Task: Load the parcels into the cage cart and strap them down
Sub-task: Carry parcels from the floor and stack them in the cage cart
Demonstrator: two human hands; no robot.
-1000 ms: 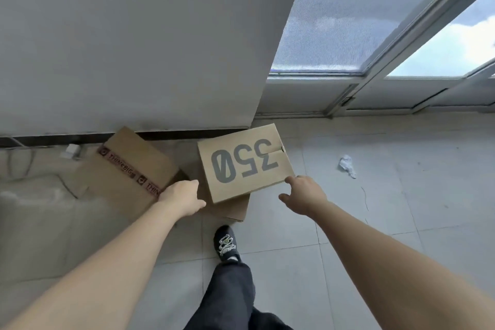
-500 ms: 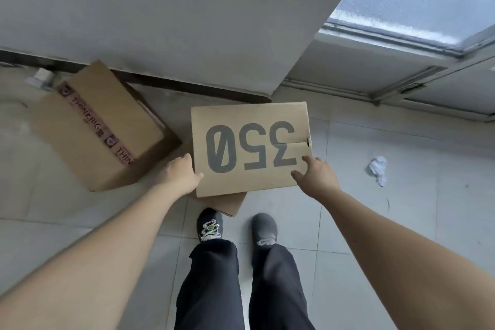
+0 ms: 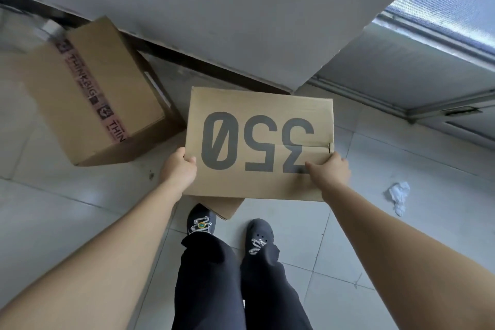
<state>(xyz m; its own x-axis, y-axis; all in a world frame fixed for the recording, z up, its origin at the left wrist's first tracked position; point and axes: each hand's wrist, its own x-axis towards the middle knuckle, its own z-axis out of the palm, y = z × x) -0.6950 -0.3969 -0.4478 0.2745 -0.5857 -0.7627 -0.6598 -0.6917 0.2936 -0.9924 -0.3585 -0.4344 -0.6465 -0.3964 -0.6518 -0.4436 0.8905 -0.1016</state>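
Two parcels by the wall, one in hand.
Taped carton lying on the floor; "350" box held above the feet, left hand and right hand at its near corners, fingers pinching the edges; crumpled paper to the right.

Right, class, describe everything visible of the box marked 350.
The 350 box is brown cardboard, its top face printed with large dark grey digits, upside down to the camera. A seam crosses its right part, ending in a small notch. The left hand grips its left edge, the right hand its near right edge. Another cardboard box peeks from beneath.
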